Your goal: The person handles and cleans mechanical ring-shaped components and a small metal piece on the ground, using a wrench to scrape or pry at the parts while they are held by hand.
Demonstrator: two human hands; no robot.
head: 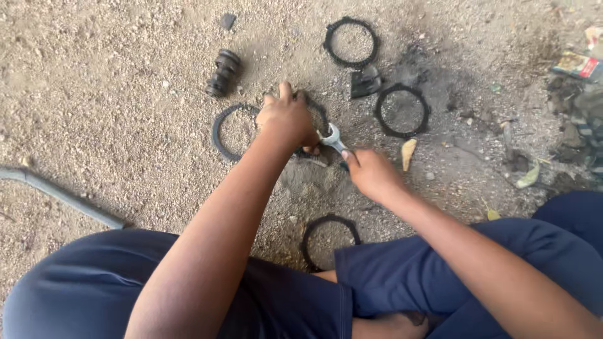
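Left hand [287, 119] pressed closed on a dark ring [317, 119] at centre frame; right hand [370, 172] gripped a wrench [333, 139]. Bare dirt [113, 113] lay open at left.

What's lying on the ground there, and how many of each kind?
Black rings lying free: 4 (top, right, left, near the knees)
Black ribbed cylinder: 1
Dark broken piece: 1
Grey pipe: 1
Wrench, in the right hand: 1
Dark part under the left hand, mostly hidden: 1
Total: 9
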